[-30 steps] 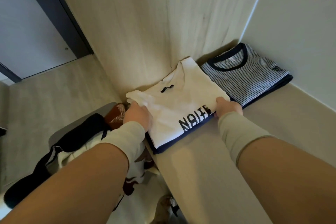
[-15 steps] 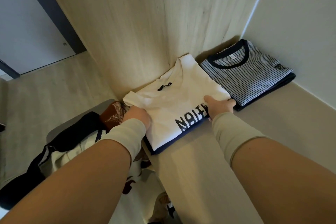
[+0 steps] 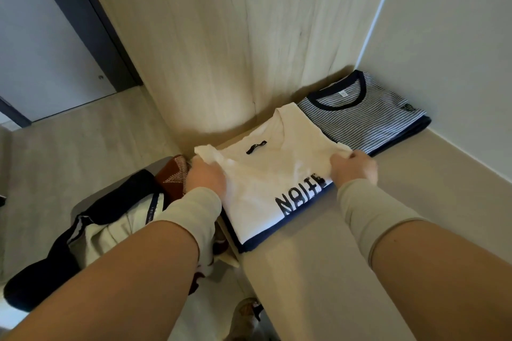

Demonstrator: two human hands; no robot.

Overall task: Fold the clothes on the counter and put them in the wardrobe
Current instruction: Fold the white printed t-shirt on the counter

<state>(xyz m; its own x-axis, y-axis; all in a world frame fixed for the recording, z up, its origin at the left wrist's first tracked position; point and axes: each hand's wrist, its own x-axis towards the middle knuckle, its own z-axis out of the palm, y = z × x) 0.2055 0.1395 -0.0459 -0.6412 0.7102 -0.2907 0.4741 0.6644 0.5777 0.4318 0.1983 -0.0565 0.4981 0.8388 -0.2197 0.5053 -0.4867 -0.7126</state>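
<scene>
White tee (image 3: 266, 174) lies folded at frame centre on tabletop (image 3: 346, 257), overhanging its left edge. Left hand (image 3: 205, 178) and right hand (image 3: 354, 167) pinch its side edges. Risk: uneven lift unfolds tee, or it slides off the edge.

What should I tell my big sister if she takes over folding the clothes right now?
Left hand grips the left edge of the folded white T-shirt with dark lettering; right hand pinches its right edge.
That shirt lies on the pale shelf, touching the folded navy-striped T-shirt in the corner.
Done: two shirts folded and shelved.
Left: let go of the white one, then fold the loose pile of dark and cream clothes lower left.
</scene>
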